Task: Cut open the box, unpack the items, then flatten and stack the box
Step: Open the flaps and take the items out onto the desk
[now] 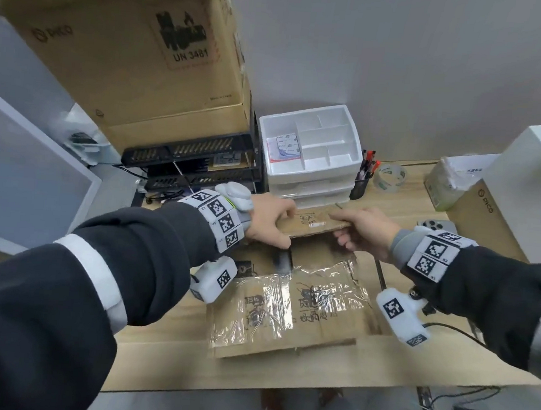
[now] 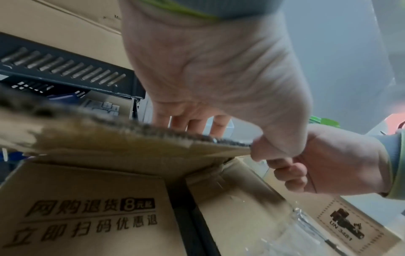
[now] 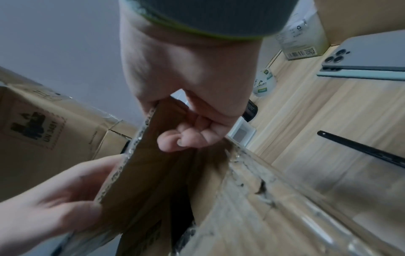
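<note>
A brown cardboard box point(image 1: 286, 316) with black print and crinkled clear tape lies on the wooden table point(image 1: 167, 342). Its far flap point(image 1: 313, 224) stands lifted, and both hands hold its edge. My left hand point(image 1: 282, 226) grips the flap's left part, fingers over the top and thumb below. My right hand point(image 1: 345, 228) pinches the right part; the right wrist view shows its fingers point(image 3: 186, 138) curled under the flap point(image 3: 153, 164). The left wrist view shows the flap's corrugated edge point(image 2: 153, 131) across my left hand's fingers point(image 2: 192, 123). A dark gap point(image 1: 282, 259) opens below the flap.
A large PICO carton point(image 1: 129, 48) sits on a black rack point(image 1: 195, 160) at the back left. Behind the box stand a white drawer organiser point(image 1: 312, 150), a pen cup point(image 1: 361, 183) and a tape roll point(image 1: 391, 177). A phone point(image 3: 368, 57) and another carton point(image 1: 481, 218) lie right.
</note>
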